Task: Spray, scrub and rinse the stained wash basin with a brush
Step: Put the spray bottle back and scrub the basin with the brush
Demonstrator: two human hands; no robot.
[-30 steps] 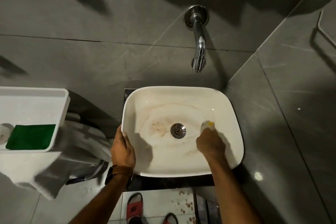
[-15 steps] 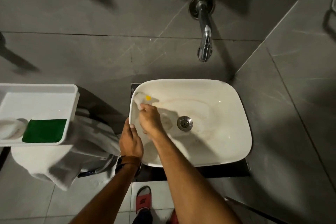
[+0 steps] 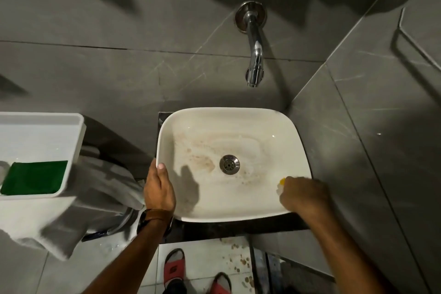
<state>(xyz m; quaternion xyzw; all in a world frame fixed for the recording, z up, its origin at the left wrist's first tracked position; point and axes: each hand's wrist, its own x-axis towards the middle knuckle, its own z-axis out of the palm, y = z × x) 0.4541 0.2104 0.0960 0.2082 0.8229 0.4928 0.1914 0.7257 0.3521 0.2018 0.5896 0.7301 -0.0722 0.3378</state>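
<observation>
A white square wash basin sits on a dark counter, with brown stains spread around its metal drain. My left hand grips the basin's near-left rim, thumb inside the edge. At the near-right rim, my right hand is closed over a brush; only a yellow bit and a pale tip of the brush show past my fingers. The brush rests against the basin's inner right wall.
A chrome wall tap juts out above the basin. To the left stands a white tray holding a green scrub pad, with a grey towel draped below it. My red slippers are on the stained floor tiles.
My right hand swept the brush from the basin's right side to its far-left corner, and is now back at the near-right rim. My left hand stayed on the left rim.
</observation>
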